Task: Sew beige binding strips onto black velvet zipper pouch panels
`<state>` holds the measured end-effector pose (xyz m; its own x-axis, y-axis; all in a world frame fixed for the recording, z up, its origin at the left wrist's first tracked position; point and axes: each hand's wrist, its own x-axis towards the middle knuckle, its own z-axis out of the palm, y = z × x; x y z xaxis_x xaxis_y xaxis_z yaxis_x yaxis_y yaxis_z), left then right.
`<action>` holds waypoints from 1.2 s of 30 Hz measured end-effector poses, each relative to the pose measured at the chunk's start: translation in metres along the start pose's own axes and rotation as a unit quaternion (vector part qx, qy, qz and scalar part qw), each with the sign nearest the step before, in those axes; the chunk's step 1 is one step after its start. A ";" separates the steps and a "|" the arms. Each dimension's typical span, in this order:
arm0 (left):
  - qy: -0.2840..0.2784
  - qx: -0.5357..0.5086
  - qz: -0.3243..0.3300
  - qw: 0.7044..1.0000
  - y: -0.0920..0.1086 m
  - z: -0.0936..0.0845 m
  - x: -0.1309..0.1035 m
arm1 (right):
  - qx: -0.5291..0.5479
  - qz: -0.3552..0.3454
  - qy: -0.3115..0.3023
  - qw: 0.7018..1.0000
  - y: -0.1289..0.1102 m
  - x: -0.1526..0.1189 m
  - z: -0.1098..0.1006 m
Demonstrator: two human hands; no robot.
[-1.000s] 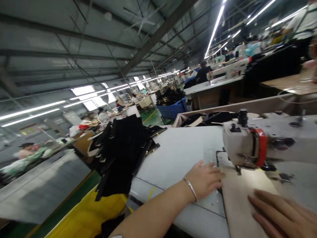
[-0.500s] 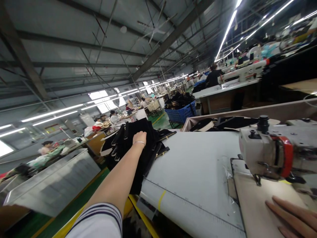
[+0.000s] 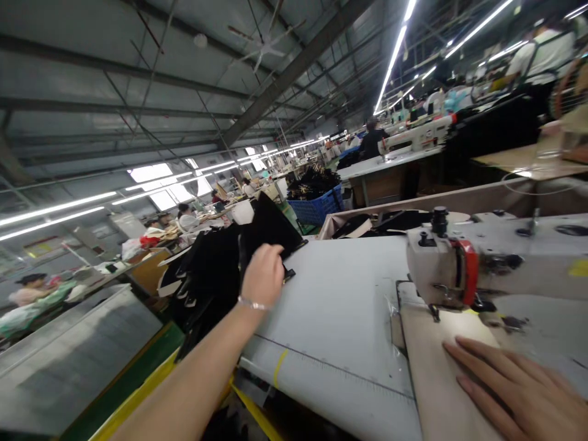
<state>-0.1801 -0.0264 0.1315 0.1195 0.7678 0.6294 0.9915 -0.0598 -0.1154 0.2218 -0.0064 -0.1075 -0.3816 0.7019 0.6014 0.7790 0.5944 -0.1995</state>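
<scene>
Fabric (image 3: 271,228) at curled left fingers (image 3: 277,264), grip unclear; panel (image 3: 432,367) under outstretched right fingers (image 3: 491,355).

This is a sewing factory: an industrial sewing machine (image 3: 441,266) stands in front, a second sewing machine (image 3: 420,132) beyond, people (image 3: 186,219) seated in rows, steel roof beams (image 3: 294,72) and strip lights (image 3: 392,61) overhead.

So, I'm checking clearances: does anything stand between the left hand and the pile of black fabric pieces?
Nothing visible does: the left hand is at the pile of black fabric pieces, its grip partly hidden. The white, red-banded sewing machine stands off to the right.
</scene>
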 end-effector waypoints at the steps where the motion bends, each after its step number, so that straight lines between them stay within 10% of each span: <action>1: -0.056 -0.076 0.043 0.995 0.031 0.006 -0.025 | -0.025 -0.022 -0.028 0.999 -0.004 0.004 -0.007; 6: -0.369 -0.314 0.138 0.864 0.117 0.037 -0.095 | -0.078 -0.014 -0.090 0.993 -0.023 0.028 -0.036; 11: -0.249 -0.320 0.045 0.913 0.116 0.109 -0.033 | -0.065 -0.008 -0.099 0.993 -0.029 0.030 -0.040; 16: -0.245 -0.324 0.021 0.914 0.129 0.167 -0.005 | -0.056 -0.002 -0.100 0.993 -0.031 0.031 -0.045; 22: -0.229 -0.410 -0.013 0.883 0.088 0.100 0.002 | -0.054 0.014 -0.109 0.993 -0.035 0.034 -0.046; 25: -0.185 -0.582 -0.162 0.775 0.067 0.051 0.020 | -0.050 0.022 -0.117 0.992 -0.036 0.035 -0.046; 27: -0.253 -0.616 -0.178 0.725 0.075 0.037 0.025 | -0.050 0.025 -0.120 0.991 -0.037 0.035 -0.047; 30: -0.373 -0.554 -0.061 0.742 0.120 0.055 0.013 | -0.052 0.023 -0.119 0.991 -0.038 0.034 -0.050; 36: -0.317 -0.396 0.020 0.862 0.202 0.129 -0.020 | -0.055 0.023 -0.113 0.992 -0.036 0.032 -0.047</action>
<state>0.0113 0.0283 -0.0040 0.3521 0.9340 0.0612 0.7415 -0.3182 0.5907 0.2053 -0.0233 -0.0446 -0.4363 0.8049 0.4023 0.8430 0.5219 -0.1300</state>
